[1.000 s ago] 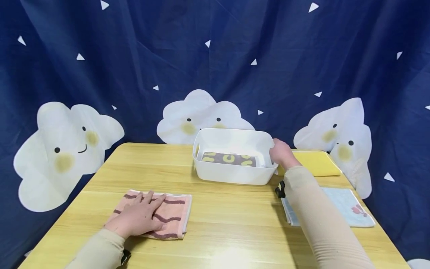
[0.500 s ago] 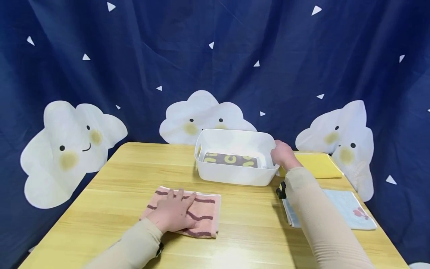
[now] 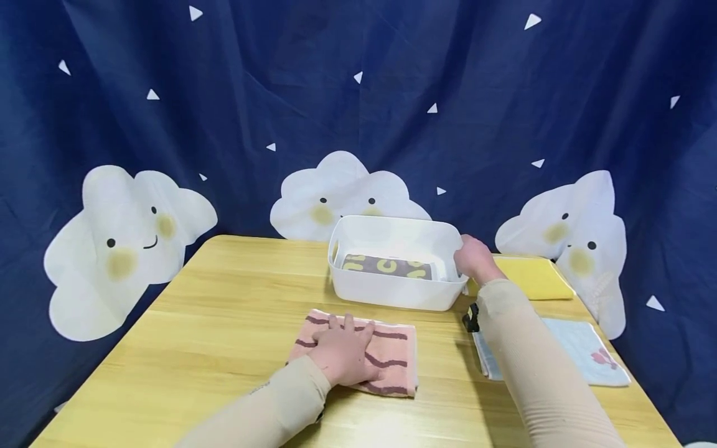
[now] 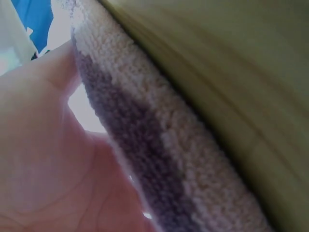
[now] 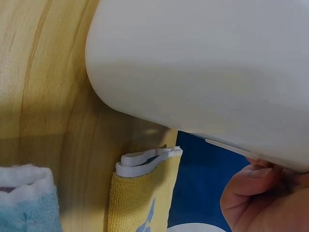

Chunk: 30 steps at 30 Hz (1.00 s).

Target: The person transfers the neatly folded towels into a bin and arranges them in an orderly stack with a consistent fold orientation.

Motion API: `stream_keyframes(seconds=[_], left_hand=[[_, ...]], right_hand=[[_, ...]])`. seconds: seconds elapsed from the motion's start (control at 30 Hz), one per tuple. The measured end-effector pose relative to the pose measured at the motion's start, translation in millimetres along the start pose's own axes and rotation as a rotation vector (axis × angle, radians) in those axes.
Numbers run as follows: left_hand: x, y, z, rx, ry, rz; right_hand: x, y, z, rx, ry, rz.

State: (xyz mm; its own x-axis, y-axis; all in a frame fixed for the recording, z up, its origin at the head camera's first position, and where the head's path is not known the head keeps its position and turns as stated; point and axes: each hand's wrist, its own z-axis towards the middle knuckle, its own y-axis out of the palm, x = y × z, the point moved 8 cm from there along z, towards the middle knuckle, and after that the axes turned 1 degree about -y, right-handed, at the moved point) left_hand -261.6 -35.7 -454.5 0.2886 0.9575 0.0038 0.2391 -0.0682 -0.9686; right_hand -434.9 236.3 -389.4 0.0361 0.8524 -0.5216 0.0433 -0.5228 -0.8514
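My left hand (image 3: pixel 344 356) lies flat with spread fingers on a folded pink towel (image 3: pixel 392 351) with wavy brown stripes, near the front middle of the table. In the left wrist view the towel's fluffy edge (image 4: pixel 145 125) runs beside the palm. At the back, my right hand (image 3: pixel 476 258) grips the right end of a white plastic basket (image 3: pixel 392 295). Its curled fingers (image 5: pixel 251 181) show at the basket's rim in the right wrist view. Inside the basket lies a grey towel (image 3: pixel 386 266) with yellow curved marks.
A folded yellow towel (image 3: pixel 534 278) lies right of the basket, partly behind my right hand. A light blue towel (image 3: pixel 582 351) with a pink motif lies nearer, partly covered by my right forearm. Behind the wooden table (image 3: pixel 224 298) hangs a dark blue curtain (image 3: pixel 313 81).
My left hand has slid the pink towel to the right across the table, from the left side to the middle, in front of the basket. My right hand keeps its grip on the basket.
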Motion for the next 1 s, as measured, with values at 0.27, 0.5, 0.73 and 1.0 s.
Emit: stream_keyframes(seconds=[0.27,0.5,0.73,1.0], left_hand=[[42.7,-5.2,14.9,0.010,-0.003,0.065],[64.0,-3.6,23.3,-0.003,-0.032,0.095],[66.5,-4.7,22.5,0.007,-0.033,0.107],[40.8,-21.0,25.5,0.093,0.133,-0.114]], right_hand=[[3,-2,-0.1,-0.001,-0.006,0.022],[1,-1,-0.6,0.003,-0.004,0.018],[6,-4,-5.9,0.017,0.031,0.068],[9,-23,-30.2,0.120,-0.017,0.243]])
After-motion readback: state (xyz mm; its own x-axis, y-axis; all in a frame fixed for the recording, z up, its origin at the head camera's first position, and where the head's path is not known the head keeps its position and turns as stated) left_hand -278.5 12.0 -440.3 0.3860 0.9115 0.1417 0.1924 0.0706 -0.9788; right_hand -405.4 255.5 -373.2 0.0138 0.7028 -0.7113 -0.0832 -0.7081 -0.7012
